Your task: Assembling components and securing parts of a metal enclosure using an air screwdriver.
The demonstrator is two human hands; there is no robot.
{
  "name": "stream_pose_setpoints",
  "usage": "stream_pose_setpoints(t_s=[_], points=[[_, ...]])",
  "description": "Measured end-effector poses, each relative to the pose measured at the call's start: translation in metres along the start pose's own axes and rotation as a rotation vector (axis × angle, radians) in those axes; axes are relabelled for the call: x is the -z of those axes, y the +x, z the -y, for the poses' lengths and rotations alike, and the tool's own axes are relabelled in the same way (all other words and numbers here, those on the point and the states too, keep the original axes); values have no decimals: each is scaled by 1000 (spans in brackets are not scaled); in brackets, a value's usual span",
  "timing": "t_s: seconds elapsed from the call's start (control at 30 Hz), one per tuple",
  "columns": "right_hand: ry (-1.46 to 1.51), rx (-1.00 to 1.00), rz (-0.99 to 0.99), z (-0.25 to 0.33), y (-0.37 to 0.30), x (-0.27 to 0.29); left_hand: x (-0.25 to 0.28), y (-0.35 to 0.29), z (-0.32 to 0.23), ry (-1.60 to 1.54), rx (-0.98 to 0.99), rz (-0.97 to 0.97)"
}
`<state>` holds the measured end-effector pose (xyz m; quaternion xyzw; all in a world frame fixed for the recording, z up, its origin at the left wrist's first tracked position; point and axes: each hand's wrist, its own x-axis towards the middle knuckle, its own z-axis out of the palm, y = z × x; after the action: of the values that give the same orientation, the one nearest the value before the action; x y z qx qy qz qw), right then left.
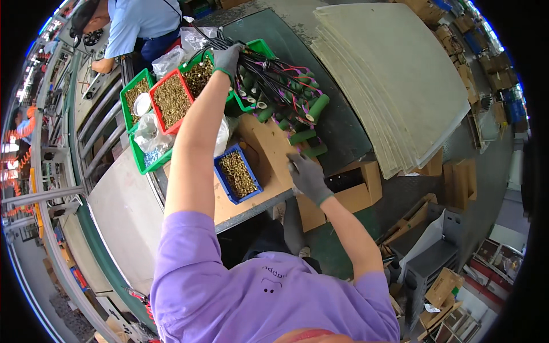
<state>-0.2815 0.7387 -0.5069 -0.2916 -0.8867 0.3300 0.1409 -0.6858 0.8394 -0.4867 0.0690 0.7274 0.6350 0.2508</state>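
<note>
Head view: the grey-gloved left hand [227, 59] is clamped around the bundle of thin black cables [264, 67] at upper centre, which stretches rightward from that grip; the grey-gloved right hand [307, 174], farther away, sits below dark-green cylinders [302, 136], its grip unclear.

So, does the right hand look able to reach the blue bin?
Probably yes: the right hand is to the right of the blue bin, and only brown board shows between them.
</note>
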Motion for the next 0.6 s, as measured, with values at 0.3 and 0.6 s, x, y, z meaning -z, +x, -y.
stream_pose_setpoints(t_s=[0.3, 0.6], points=[[-575, -102, 225, -5, 107, -101, -5, 14, 11, 371, -46, -135], [51, -13, 82, 17, 77, -73, 56, -18, 14, 769, -260, -34]])
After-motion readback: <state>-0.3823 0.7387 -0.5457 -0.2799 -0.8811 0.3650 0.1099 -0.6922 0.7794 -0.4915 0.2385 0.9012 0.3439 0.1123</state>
